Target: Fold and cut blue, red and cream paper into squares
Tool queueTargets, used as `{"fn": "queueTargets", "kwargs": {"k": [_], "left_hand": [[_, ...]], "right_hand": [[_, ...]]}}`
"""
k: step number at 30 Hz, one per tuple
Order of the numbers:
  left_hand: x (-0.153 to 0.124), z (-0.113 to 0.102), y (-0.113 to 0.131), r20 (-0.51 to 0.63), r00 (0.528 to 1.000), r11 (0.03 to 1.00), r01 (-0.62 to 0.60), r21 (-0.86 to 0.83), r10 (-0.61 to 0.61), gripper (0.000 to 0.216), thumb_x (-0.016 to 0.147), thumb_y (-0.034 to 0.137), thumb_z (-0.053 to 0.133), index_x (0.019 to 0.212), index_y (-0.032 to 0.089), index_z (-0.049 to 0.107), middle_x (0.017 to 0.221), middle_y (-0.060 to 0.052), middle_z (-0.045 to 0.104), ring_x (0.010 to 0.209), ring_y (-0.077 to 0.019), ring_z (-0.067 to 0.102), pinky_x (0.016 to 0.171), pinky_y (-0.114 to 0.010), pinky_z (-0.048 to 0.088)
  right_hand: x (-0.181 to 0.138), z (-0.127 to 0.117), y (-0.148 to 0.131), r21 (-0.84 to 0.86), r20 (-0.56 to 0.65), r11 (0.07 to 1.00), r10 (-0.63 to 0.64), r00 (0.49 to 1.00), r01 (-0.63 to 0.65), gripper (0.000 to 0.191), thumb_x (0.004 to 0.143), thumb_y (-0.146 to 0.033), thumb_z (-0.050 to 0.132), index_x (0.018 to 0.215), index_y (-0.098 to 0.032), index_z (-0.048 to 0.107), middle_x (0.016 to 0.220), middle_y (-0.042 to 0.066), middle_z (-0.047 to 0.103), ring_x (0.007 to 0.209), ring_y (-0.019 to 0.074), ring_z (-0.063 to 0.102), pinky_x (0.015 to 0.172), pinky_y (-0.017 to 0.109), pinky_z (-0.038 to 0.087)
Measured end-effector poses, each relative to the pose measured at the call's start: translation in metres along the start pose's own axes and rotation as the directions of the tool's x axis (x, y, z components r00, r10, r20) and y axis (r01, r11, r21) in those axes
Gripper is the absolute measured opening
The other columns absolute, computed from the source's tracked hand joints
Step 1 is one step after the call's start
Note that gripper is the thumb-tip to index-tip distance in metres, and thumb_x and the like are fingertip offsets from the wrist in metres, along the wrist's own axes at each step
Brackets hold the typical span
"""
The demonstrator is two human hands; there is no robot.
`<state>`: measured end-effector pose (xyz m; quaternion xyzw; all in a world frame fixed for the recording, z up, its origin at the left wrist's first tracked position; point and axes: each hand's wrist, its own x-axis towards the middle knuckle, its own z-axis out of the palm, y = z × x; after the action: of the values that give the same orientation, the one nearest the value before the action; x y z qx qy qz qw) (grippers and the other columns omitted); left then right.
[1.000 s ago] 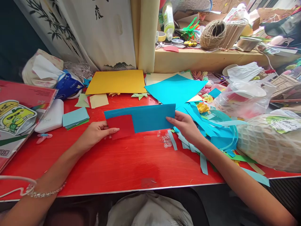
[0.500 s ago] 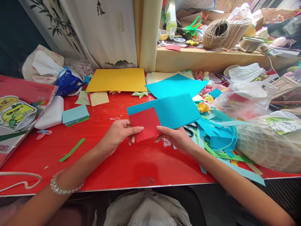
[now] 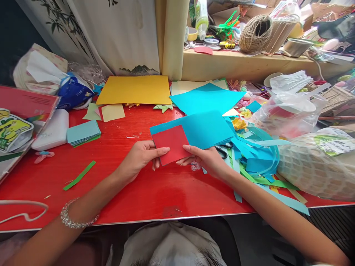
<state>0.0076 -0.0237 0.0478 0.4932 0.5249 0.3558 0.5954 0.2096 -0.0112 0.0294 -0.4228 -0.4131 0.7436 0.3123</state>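
My left hand [image 3: 142, 157] pinches the left edge of a small red paper square [image 3: 172, 142], thumb on top. Opposite it, my right hand [image 3: 206, 159] grips the red square's right side together with a blue paper sheet [image 3: 206, 129] that lies behind it. Both papers are held just above the red table [image 3: 133, 188], near its middle. A silver bracelet [image 3: 74, 218] is on my left wrist.
Blue and green paper strips [image 3: 257, 159] and scissors [image 3: 222, 150] lie right of my hands. A yellow sheet [image 3: 135, 89] and a large blue sheet [image 3: 206, 98] lie behind. A stack of pale blue squares [image 3: 83, 132], a green strip [image 3: 80, 175] and a plastic bag [image 3: 288, 107] flank them.
Both hands drew together toward the table's middle. The blue sheet moved right and tilted, my right hand slid along it to the red square, and a green strip came into sight at left.
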Motion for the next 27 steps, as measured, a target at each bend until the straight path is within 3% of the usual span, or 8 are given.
{"fn": "queueTargets", "kwargs": {"k": [6,18,23,27], "left_hand": [[0.002,-0.001,-0.004,-0.018,1.0,0.998,0.0,0.056,0.001,0.021,0.071,0.035,0.068,0.064,0.016,0.062,0.048,0.002,0.058,0.041,-0.0099,0.05,0.04,-0.021,0.039],[0.002,0.0,-0.005,-0.043,0.998,0.998,-0.041,0.043,0.043,0.022,0.067,0.035,0.071,0.065,0.015,0.061,0.054,0.002,0.061,0.044,-0.0095,0.051,0.045,-0.021,0.042],[0.002,0.002,-0.009,-0.102,0.994,0.999,-0.036,0.0,0.035,0.025,0.065,0.038,0.072,0.074,0.015,0.065,0.074,-0.002,0.07,0.066,-0.017,0.063,0.059,-0.026,0.051],[0.004,-0.001,-0.011,-0.08,0.996,0.998,-0.039,-0.057,0.034,0.027,0.063,0.035,0.075,0.079,0.014,0.068,0.081,-0.004,0.072,0.077,-0.0206,0.066,0.07,-0.03,0.053]], "right_hand": [[0.0,0.001,-0.001,-0.02,0.028,1.0,-0.013,1.0,0.013,0.032,0.07,-0.04,0.071,0.087,-0.013,0.074,0.082,0.01,0.073,0.081,0.0227,0.069,0.077,0.028,0.054],[0.0,-0.004,0.003,-0.063,-0.042,0.997,0.034,0.999,-0.036,0.026,0.068,-0.037,0.072,0.08,-0.015,0.074,0.087,0.01,0.073,0.086,0.0223,0.068,0.074,0.026,0.054],[0.001,-0.004,0.006,-0.096,-0.039,0.995,0.001,0.999,-0.005,0.026,0.069,-0.038,0.072,0.082,-0.015,0.073,0.085,0.009,0.073,0.085,0.0222,0.069,0.08,0.028,0.052],[0.003,-0.005,0.008,-0.077,-0.075,0.997,-0.032,0.997,0.026,0.032,0.07,-0.041,0.07,0.087,-0.015,0.072,0.089,0.01,0.072,0.086,0.0257,0.068,0.078,0.034,0.055]]}}
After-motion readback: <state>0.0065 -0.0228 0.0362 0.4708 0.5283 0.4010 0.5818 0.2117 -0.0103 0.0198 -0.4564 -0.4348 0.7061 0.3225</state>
